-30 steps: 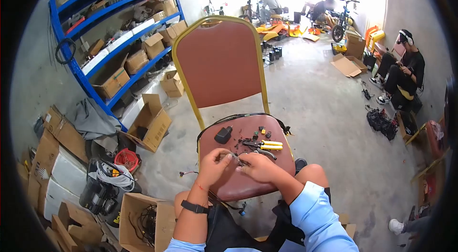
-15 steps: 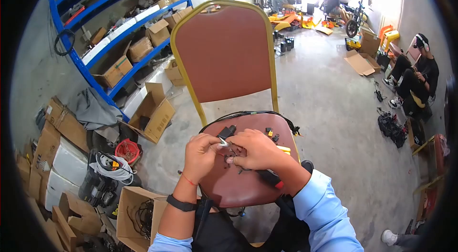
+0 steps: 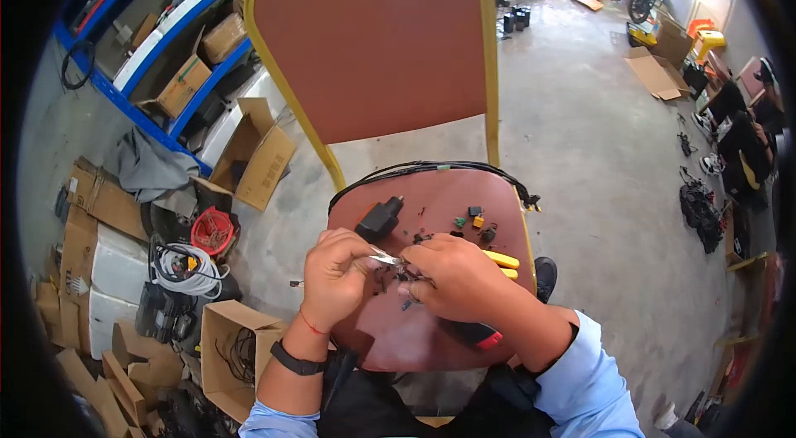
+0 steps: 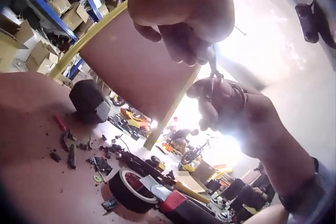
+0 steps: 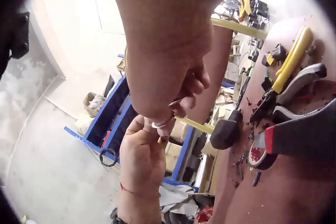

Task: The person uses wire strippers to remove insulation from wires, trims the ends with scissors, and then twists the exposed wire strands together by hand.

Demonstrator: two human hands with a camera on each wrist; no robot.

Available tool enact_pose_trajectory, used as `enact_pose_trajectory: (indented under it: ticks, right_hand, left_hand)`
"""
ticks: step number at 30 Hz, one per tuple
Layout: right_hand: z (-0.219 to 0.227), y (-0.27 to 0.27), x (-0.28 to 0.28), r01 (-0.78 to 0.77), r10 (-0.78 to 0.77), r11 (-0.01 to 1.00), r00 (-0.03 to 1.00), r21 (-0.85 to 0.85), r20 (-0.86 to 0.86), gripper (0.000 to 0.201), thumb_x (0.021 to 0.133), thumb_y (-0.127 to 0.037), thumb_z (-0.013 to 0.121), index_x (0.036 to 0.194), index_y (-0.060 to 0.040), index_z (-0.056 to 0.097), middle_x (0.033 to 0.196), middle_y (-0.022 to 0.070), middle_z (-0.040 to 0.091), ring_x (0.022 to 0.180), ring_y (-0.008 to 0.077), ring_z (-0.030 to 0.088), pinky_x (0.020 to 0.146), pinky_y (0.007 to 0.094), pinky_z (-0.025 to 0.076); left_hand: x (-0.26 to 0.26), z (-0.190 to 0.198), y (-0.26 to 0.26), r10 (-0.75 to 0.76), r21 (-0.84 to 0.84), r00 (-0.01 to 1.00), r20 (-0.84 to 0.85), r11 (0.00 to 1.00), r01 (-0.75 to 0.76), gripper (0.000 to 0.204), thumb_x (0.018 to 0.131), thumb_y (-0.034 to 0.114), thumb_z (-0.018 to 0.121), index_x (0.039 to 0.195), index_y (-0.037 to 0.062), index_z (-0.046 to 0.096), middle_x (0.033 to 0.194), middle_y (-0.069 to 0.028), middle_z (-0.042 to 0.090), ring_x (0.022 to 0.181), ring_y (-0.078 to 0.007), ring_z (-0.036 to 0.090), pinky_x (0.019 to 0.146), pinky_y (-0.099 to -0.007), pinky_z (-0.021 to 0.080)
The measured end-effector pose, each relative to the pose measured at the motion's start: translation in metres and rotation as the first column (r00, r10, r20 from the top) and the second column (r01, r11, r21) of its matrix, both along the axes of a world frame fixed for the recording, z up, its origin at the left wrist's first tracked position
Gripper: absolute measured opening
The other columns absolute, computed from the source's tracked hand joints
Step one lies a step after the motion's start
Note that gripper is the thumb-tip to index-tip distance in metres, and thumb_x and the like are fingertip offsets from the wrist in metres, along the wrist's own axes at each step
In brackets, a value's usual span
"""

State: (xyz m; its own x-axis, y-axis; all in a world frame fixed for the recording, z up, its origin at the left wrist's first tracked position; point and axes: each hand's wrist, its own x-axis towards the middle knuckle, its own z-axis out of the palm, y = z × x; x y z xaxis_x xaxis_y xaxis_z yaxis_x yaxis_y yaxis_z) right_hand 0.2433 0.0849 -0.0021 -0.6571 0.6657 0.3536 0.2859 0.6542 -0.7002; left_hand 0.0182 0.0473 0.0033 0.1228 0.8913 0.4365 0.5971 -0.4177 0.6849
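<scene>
Above the red chair seat (image 3: 365,347), my left hand (image 3: 336,272) pinches a small silvery piece (image 3: 385,257) between thumb and fingers. My right hand (image 3: 452,272) meets it from the other side, its fingertips pinching the same piece; I cannot tell what the piece is. A black blocky plug-shaped part (image 3: 381,218) lies on the seat beyond the left hand. Yellow-handled pliers (image 3: 502,260) lie partly hidden behind the right hand. Under the right forearm is a black-and-red tool (image 3: 477,333), beside a tape roll (image 4: 134,187) in the left wrist view.
Small connectors (image 3: 478,221) and dark scraps (image 4: 102,166) are scattered on the seat. A black cable (image 3: 414,164) runs along its back edge, below the backrest (image 3: 373,40). Open cardboard boxes (image 3: 265,164) and blue shelving (image 3: 141,98) stand left; a person sits far right.
The head view has tilted down and closer to the seat. My hands have moved from the seat's front to the left, the right fingers closing in around the silvery piece.
</scene>
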Motion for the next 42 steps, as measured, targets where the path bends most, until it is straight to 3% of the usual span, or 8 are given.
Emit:
enact_pose_trajectory:
  ticks: [3,10,13,16,19,22,34,42]
  right_hand:
    - [-0.004,0.0,-0.006,-0.017,0.016,0.998,1.0,-0.062,-0.018,0.028,0.083,-0.018,0.079,0.104,-0.0025,0.067,0.084,0.0156,0.067,0.088,0.0372,0.065,0.079,0.0489,0.052]
    - [-0.005,-0.003,-0.012,-0.01,0.014,0.995,0.999,-0.097,0.037,0.031,0.085,-0.013,0.078,0.113,-0.003,0.069,0.09,0.0158,0.07,0.092,0.0386,0.066,0.082,0.0483,0.053]
    - [0.0,-0.012,-0.018,0.04,-0.042,0.99,0.999,-0.133,-0.006,0.034,0.084,-0.013,0.078,0.116,-0.0049,0.069,0.093,0.0138,0.071,0.095,0.0373,0.067,0.084,0.0469,0.053]
    - [0.01,-0.02,-0.02,0.205,-0.201,0.963,0.979,-0.175,0.039,0.037,0.081,-0.013,0.077,0.116,-0.0061,0.066,0.092,0.0137,0.07,0.094,0.0346,0.067,0.085,0.0455,0.053]
    - [0.003,-0.01,-0.009,0.059,-0.058,0.998,0.997,-0.037,0.04,0.04,0.081,-0.016,0.079,0.118,-0.0075,0.067,0.094,0.0132,0.07,0.094,0.0327,0.067,0.085,0.0453,0.054]
    - [0.006,-0.01,-0.006,0.028,-0.027,0.999,0.997,-0.019,0.077,0.044,0.081,-0.016,0.079,0.123,-0.0086,0.067,0.094,0.0124,0.069,0.093,0.0326,0.066,0.083,0.0455,0.054]
    - [0.008,-0.013,-0.01,0.016,-0.025,0.998,0.991,0.069,0.133,0.052,0.08,-0.025,0.08,0.125,-0.0048,0.065,0.104,0.0135,0.065,0.1,0.0343,0.062,0.084,0.0459,0.054]
    - [0.012,-0.014,-0.009,0.02,-0.036,0.995,0.986,0.096,0.166,0.041,0.079,-0.021,0.077,0.114,-0.0026,0.068,0.097,0.0147,0.066,0.094,0.035,0.063,0.08,0.0458,0.054]
  left_hand:
    - [-0.002,0.002,-0.005,0.074,-0.11,0.987,0.144,0.992,-0.059,0.011,0.076,-0.005,0.073,0.081,0.0044,0.071,0.08,-0.0067,0.072,0.079,-0.024,0.065,0.082,-0.0343,0.045]
    - [-0.008,-0.004,-0.016,0.069,-0.122,0.978,0.196,0.991,-0.045,0.011,0.077,-0.005,0.074,0.082,0.0037,0.071,0.081,-0.0063,0.072,0.079,-0.0241,0.065,0.082,-0.0356,0.047]
    - [-0.012,0.002,-0.015,0.074,-0.129,0.977,0.198,0.991,-0.049,0.011,0.078,-0.005,0.074,0.083,0.0039,0.072,0.082,-0.0061,0.072,0.08,-0.0243,0.065,0.082,-0.0357,0.048]
    - [-0.016,0.002,-0.017,0.059,-0.134,0.979,0.193,0.99,-0.033,0.012,0.078,-0.004,0.074,0.085,0.0047,0.074,0.082,-0.0059,0.072,0.081,-0.0244,0.065,0.083,-0.0359,0.048]
    - [-0.014,0.0,-0.017,0.044,-0.09,0.984,0.174,0.996,-0.028,0.014,0.077,-0.005,0.073,0.086,0.0055,0.075,0.081,-0.0057,0.072,0.081,-0.0247,0.065,0.083,-0.0361,0.047]
    - [-0.011,-0.001,-0.017,0.047,-0.061,0.987,0.151,0.997,-0.039,0.016,0.077,-0.006,0.072,0.086,0.006,0.075,0.08,-0.0056,0.071,0.081,-0.025,0.065,0.082,-0.0363,0.046]
    - [-0.009,-0.007,-0.015,-0.021,-0.014,0.995,0.096,1.0,0.022,0.014,0.077,-0.005,0.07,0.085,0.0061,0.073,0.081,-0.0043,0.071,0.079,-0.0229,0.066,0.082,-0.0351,0.044]
    - [-0.009,-0.01,-0.016,0.016,-0.033,0.994,0.111,0.999,-0.012,0.016,0.077,-0.007,0.068,0.085,0.0062,0.073,0.08,-0.0048,0.071,0.081,-0.0247,0.065,0.083,-0.0359,0.045]
